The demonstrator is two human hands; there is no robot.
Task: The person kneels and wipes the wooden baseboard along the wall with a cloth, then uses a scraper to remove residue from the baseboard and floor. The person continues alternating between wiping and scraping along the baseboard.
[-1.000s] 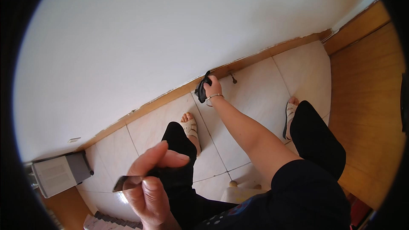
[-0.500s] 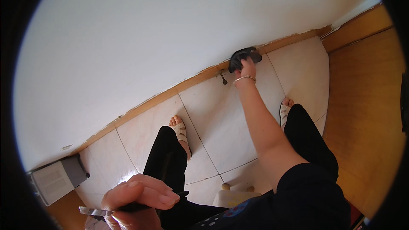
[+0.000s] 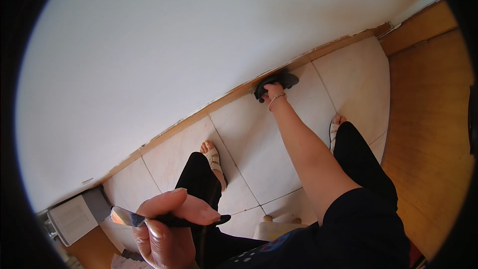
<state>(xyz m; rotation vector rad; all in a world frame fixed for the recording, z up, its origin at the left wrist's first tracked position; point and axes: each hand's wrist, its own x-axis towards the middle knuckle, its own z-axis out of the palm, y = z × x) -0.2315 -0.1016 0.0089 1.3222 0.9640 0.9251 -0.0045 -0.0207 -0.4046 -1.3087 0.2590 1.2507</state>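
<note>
My right hand [image 3: 273, 89] reaches down to the foot of the white wall, its fingers closed on a dark grey cloth [image 3: 286, 79]. The cloth is bunched against the wooden skirting board [image 3: 224, 100] and the floor beside it. Much nearer to me, at the lower left, my left hand [image 3: 172, 229] grips a scraper [image 3: 119, 216] with a shiny flat blade. Its black handle runs through the fingers and its tip shows past them on the right. My palm hides the middle of the tool.
Pale floor tiles [image 3: 249, 134] lie between my sandalled feet [image 3: 212, 155]. A small pale stool [image 3: 269, 229] stands below me. On the right is a brown wooden door [image 3: 428, 119]; at the lower left, a grey and white box [image 3: 74, 216]. The wall's lower edge has chipped paint.
My right hand has moved left and slightly lower along the skirting with the cloth, now covering a small knob-like fitting. The left hand has risen slightly to the right, still holding the scraper.
</note>
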